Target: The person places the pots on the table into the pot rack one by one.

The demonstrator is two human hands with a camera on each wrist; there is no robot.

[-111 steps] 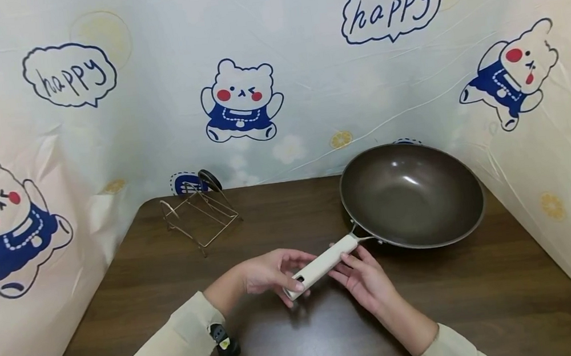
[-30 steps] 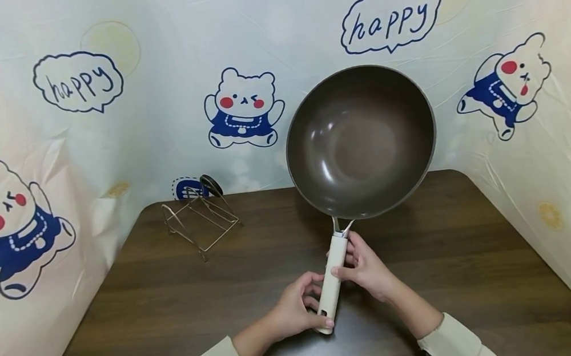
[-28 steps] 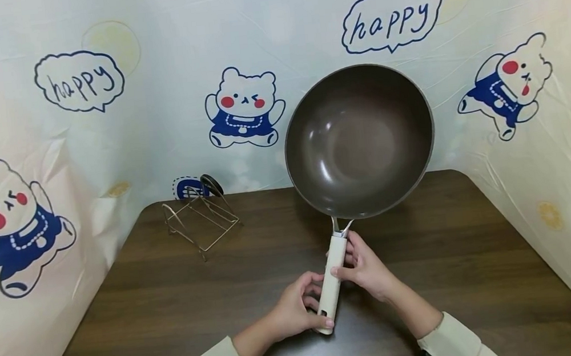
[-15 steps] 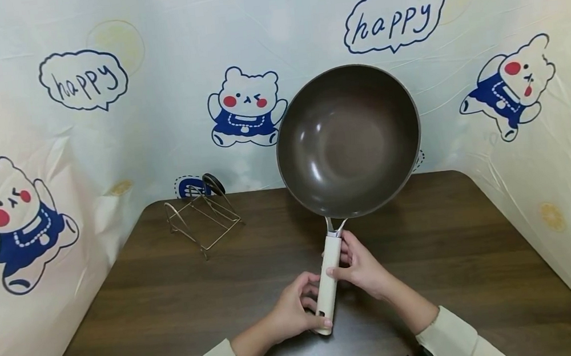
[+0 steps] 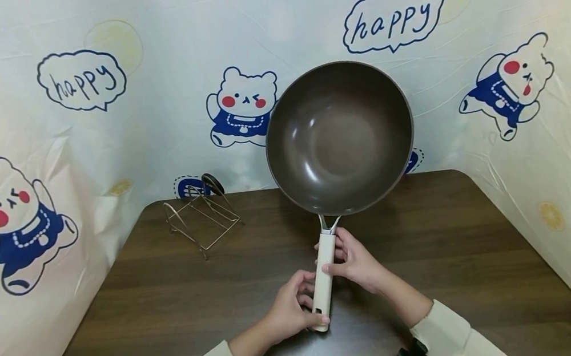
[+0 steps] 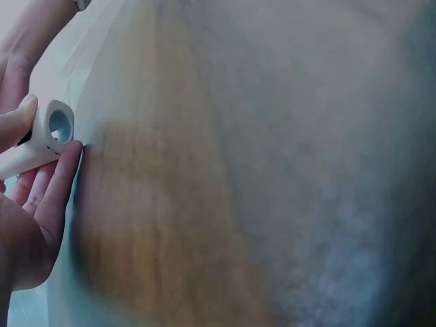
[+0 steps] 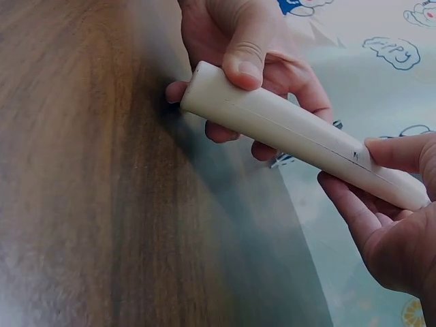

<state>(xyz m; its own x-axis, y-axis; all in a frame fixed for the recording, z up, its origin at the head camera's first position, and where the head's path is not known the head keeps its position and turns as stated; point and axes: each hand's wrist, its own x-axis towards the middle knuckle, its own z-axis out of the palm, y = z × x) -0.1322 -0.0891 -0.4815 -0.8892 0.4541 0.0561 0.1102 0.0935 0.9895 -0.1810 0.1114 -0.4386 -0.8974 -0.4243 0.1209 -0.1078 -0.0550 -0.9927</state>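
A dark brown wok [image 5: 338,138] is raised above the table's far part, its inside turned toward me. Its cream handle [image 5: 323,280] points down and toward me. My left hand [image 5: 288,309] pinches the handle's end, thumb on top near the hanging hole. Higher up, close to the metal fork, my right hand [image 5: 357,260] grips the same handle between thumb and fingers. The right wrist view shows the handle [image 7: 286,136] lying across both hands. In the left wrist view the handle's holed end [image 6: 58,122] sits between thumb and fingers.
A wire rack [image 5: 204,220] with a round black part [image 5: 212,184] stands at the back left of the brown wooden table [image 5: 173,303]. A curtain [image 5: 158,35] printed with bears closes off the back and sides.
The wok has come up from the table's right side and swung left, its handle turning nearly upright. Over the last second it has drifted slightly further left. Both hands moved with it.
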